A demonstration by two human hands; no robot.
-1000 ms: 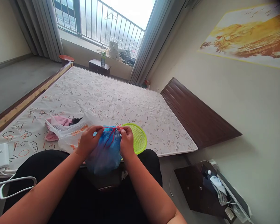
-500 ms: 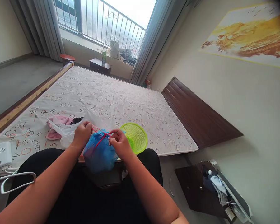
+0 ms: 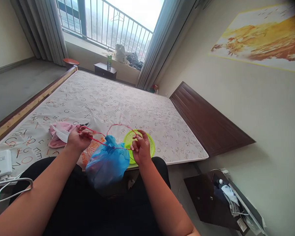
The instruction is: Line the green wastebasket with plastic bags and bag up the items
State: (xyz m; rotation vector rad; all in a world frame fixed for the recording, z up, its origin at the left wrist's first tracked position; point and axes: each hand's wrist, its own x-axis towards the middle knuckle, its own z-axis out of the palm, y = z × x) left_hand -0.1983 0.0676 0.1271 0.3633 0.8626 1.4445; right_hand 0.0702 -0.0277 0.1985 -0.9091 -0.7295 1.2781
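A blue plastic bag (image 3: 108, 164) with a gathered neck hangs above my lap at the mattress edge. Red string (image 3: 98, 141) runs around its neck and out to both sides. My left hand (image 3: 80, 137), left of the bag, is closed on the string. On the other side, my right hand (image 3: 140, 147) has its fingers curled round the string, in front of a lime-green basket (image 3: 151, 141). Part of the string arches up above the bag between the hands. Pink cloth (image 3: 57, 139) and a clear plastic bag lie beyond my left hand.
The mattress (image 3: 127, 105) stretches ahead, with a wooden frame rail (image 3: 34, 101) along its left. A white device (image 3: 0, 164) with a cable sits at the left edge. At lower right stands a dark cabinet (image 3: 204, 203) with cloths on top.
My hands have moved apart, drawing the red string out to both sides. The bag's neck now shows between them, and more of the orange-printed plastic behind the bag is visible.
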